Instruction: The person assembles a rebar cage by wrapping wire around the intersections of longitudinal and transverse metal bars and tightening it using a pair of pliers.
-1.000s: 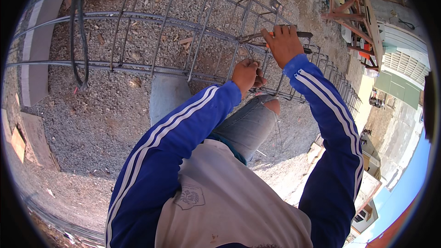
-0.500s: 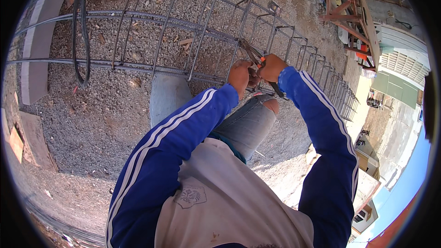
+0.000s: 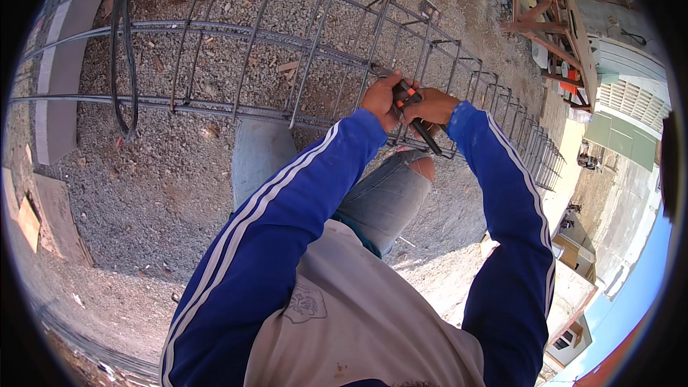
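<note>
Both of my hands meet at the near part of a rebar cage [image 3: 315, 50]. Between them is a pair of pincers [image 3: 428, 138] with dark handles and orange marks, its metal head pointing up and left at a bar joint. My left hand [image 3: 381, 102] is closed around the pincers near their head. The fingers of my right hand [image 3: 436, 107] are closed over the handles from the other side. Parts of the fingers are hidden behind the tool. Whether any tie wire is held there, I cannot tell.
A loop of dark wire [image 3: 123, 57] hangs over the bars at the left. Beyond it lies a long grey board [image 3: 57, 111]. My bent knee [image 3: 390, 186] is close under the cage, over gravel. A wooden trestle [image 3: 541, 25] stands at the far right.
My left hand has moved up and right onto the pincers. The pincers have turned, so their handles show more below my hands. My right hand has shifted slightly right.
</note>
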The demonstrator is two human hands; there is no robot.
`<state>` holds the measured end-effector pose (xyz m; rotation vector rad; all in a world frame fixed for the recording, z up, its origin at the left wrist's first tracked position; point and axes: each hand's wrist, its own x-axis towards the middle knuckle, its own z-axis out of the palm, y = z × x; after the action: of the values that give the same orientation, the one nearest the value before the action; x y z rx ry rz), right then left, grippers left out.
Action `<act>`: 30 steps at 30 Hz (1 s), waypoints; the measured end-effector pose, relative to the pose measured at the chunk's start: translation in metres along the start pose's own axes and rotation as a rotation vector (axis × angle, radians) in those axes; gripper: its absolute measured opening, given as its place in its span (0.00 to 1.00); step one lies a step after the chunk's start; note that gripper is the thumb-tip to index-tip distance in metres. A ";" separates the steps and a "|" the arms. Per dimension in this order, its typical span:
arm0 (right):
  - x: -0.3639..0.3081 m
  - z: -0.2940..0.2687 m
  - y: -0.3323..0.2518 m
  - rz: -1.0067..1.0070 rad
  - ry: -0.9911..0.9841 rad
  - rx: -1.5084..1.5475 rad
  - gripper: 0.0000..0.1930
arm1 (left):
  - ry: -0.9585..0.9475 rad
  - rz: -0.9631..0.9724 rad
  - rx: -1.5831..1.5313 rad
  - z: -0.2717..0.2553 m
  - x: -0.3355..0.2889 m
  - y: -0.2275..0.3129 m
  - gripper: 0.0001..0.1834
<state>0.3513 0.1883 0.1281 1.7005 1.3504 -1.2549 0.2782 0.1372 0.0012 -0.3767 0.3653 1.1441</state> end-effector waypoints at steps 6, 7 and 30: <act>-0.020 0.035 0.032 -0.331 0.736 -0.945 0.29 | 0.358 0.127 0.016 0.019 0.021 -0.009 0.11; -0.017 0.035 0.041 -0.405 0.874 -0.960 0.25 | 0.426 0.165 0.007 0.023 0.021 -0.010 0.11; 0.001 -0.016 0.054 -0.099 -0.352 0.785 0.20 | 0.203 0.096 -0.015 0.008 0.019 -0.005 0.17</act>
<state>0.4072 0.1877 0.1280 1.7638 0.7719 -2.2174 0.2907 0.1540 -0.0004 -0.4946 0.5580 1.2064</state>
